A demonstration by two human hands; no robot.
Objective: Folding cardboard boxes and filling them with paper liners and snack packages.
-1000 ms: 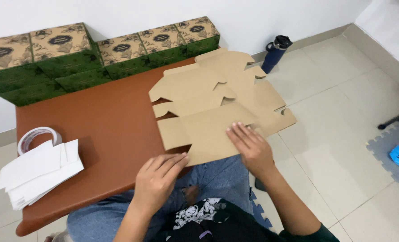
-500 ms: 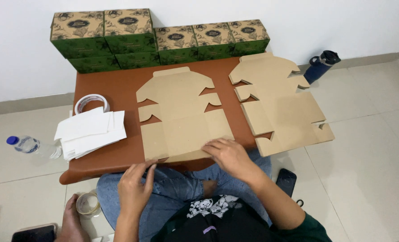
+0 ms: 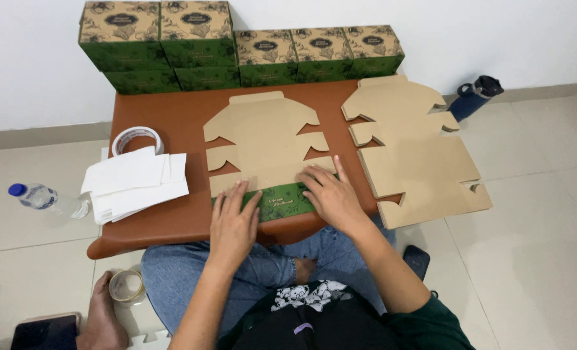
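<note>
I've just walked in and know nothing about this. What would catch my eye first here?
Most striking are the two hands pressing on a flat cardboard box blank at the near edge of the brown table: the left hand and right hand flatten its folded-over green flap. Behind it, finished green boxes line the wall, and a stack of more flat blanks overhangs the table's right side.

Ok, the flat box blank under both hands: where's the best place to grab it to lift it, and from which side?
Probably the near edge, from the person's side. The flat box blank lies flush on the brown table, but its near flap is folded up, green face showing, at the table's front edge. The left hand and right hand already press there, so fingers could likely pinch that fold.
</note>
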